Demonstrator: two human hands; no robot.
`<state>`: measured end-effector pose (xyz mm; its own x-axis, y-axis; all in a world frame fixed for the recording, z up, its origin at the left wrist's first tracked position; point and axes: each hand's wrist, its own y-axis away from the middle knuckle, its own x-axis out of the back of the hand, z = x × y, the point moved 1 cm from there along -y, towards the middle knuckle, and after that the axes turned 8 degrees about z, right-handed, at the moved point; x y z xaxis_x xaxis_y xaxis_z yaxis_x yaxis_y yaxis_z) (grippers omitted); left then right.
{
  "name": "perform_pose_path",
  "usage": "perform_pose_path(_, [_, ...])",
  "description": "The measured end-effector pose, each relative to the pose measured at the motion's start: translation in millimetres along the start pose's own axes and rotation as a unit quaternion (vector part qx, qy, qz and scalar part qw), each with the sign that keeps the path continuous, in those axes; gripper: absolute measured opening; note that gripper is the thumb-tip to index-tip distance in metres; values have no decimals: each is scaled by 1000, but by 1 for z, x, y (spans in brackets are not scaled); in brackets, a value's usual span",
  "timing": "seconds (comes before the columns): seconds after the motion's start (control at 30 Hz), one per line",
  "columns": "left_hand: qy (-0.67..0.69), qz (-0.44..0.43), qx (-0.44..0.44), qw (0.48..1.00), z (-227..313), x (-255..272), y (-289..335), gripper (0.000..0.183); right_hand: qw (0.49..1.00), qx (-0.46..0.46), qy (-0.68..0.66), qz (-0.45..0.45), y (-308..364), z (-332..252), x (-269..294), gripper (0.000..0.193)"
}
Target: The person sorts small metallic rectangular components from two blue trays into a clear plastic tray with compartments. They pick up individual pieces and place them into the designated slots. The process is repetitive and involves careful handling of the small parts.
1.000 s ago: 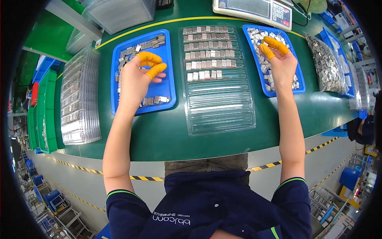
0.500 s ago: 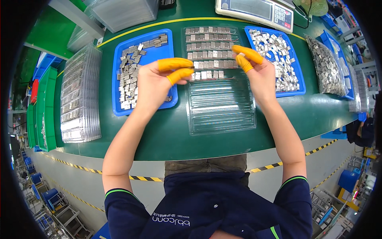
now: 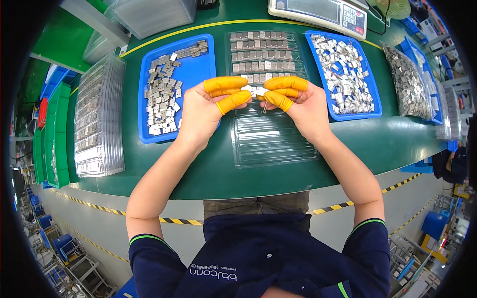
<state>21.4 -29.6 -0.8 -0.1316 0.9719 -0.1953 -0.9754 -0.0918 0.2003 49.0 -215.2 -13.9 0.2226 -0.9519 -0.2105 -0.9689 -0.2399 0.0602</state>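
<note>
- On the left, the blue tray (image 3: 194, 69) could be bumped if the left arm is swung low, and its metal pieces could be spilled.
- In the middle, the little white part (image 3: 260, 91) is held above the clear tray (image 3: 273, 144); it could be dropped if it is squeezed too softly, and the neat rows could be knocked crooked.
- Just right of that, the thin wires (image 3: 264, 107) are left dangling and could be bent or pulled loose if they are snagged.
- By the left hand (image 3: 198, 108), the part's left end is pinched, with thumb and fingers nearly together.
- By the right hand (image 3: 309, 111), its right end is pinched just as tightly; whether one part or two is held cannot be told.
</note>
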Motion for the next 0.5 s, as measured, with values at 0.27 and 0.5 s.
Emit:
perform_pose_path(0.27, [24,-4,4,1000,1,-17,17,29,999,33,3,35,22,-10,-1,22])
perform_pose_path(0.5, [-69,-14,-24,997,0,-22,19,24,976,117,178,35,32,-20,10,23])
